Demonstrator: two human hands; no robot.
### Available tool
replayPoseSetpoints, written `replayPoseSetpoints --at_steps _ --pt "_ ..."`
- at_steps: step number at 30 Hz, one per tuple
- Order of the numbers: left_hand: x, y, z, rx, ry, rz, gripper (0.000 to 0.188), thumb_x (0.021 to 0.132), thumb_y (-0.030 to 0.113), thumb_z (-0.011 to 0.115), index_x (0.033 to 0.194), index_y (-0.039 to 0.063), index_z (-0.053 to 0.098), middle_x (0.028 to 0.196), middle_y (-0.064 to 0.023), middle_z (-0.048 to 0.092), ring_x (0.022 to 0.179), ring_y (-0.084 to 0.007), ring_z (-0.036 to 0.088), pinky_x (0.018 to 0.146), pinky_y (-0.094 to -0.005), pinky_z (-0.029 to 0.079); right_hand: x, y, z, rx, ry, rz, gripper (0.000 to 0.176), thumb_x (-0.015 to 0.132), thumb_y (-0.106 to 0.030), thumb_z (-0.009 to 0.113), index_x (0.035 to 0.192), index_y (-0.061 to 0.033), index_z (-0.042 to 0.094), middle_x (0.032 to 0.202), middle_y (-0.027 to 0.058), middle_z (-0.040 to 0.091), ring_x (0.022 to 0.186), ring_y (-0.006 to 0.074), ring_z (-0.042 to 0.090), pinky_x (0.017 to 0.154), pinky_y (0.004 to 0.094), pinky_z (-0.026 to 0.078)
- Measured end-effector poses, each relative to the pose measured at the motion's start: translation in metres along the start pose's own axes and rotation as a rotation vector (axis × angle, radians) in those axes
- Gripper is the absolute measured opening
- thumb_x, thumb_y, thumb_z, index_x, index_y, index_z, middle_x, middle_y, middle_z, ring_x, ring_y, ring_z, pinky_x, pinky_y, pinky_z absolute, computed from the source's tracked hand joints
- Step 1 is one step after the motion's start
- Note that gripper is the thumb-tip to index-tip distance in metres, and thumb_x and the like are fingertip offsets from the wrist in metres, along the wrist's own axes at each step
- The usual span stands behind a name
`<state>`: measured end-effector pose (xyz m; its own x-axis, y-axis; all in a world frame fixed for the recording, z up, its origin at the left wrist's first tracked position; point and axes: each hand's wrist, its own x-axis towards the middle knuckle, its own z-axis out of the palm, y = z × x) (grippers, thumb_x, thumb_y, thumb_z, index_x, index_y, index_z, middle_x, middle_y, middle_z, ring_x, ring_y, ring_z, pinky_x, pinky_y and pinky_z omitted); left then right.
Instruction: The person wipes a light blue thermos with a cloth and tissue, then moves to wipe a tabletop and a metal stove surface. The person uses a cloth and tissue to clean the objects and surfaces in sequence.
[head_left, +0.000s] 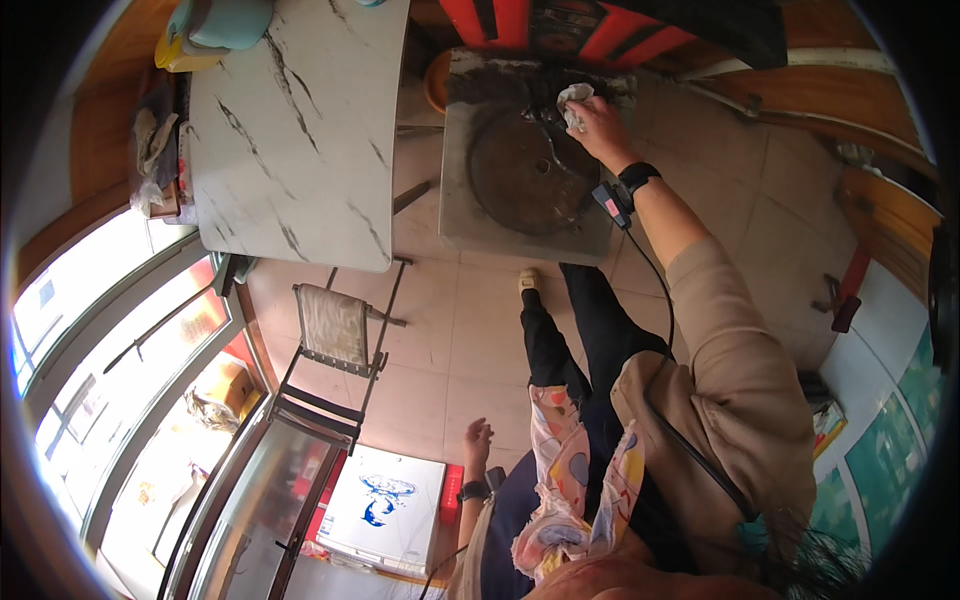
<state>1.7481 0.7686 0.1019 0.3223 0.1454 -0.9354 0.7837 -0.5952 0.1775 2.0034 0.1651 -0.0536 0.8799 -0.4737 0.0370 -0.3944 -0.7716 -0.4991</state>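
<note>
My right hand (600, 135) grips a crumpled whitish cloth or paper (576, 96) at the back of a square grey sink (457, 217) with a round, dark, stained basin. A dark faucet with a thin curved metal part (553, 142) is just left of the hand. Some of the wad is hidden by my fingers. My left hand (478, 436) hangs low beside my body, over the tiled floor, fingers partly curled and apart, holding nothing. A black band is on each wrist, with a cabled device near the right one.
A marble-patterned table (300, 150) stands left of the sink, with a folding chair (334, 322) below it. A white box-like unit with blue drawings (386, 502) is at the lower left. An orange round object (437, 82) lies behind the sink's left edge.
</note>
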Motion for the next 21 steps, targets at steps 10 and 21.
replayPoseSetpoints --at_steps 10,21 --pt "0.084 0.305 0.085 0.462 0.151 1.050 0.050 0.082 0.011 0.062 0.129 0.013 0.048 0.125 -0.0168 0.048 0.104 -0.0329 0.056 0.082 -0.0399 0.050 -0.068 -0.031 -0.005 0.230 -0.087 0.054 0.033 0.076 -0.019 0.072 0.106 -0.0089 0.061 0.097 0.0126 0.057 0.089 0.0313 0.058 0.077 0.0380 0.048" --pt "0.180 0.478 0.180 1.043 0.328 1.238 0.047 0.078 0.008 0.059 0.123 0.017 0.055 0.125 -0.0136 0.052 0.101 -0.0280 0.057 0.080 -0.0384 0.049 -0.055 0.021 -0.028 0.425 -0.099 0.081 0.049 0.078 -0.010 0.070 0.123 -0.0058 0.050 0.110 0.0131 0.059 0.104 0.0255 0.058 0.087 0.0327 0.045"
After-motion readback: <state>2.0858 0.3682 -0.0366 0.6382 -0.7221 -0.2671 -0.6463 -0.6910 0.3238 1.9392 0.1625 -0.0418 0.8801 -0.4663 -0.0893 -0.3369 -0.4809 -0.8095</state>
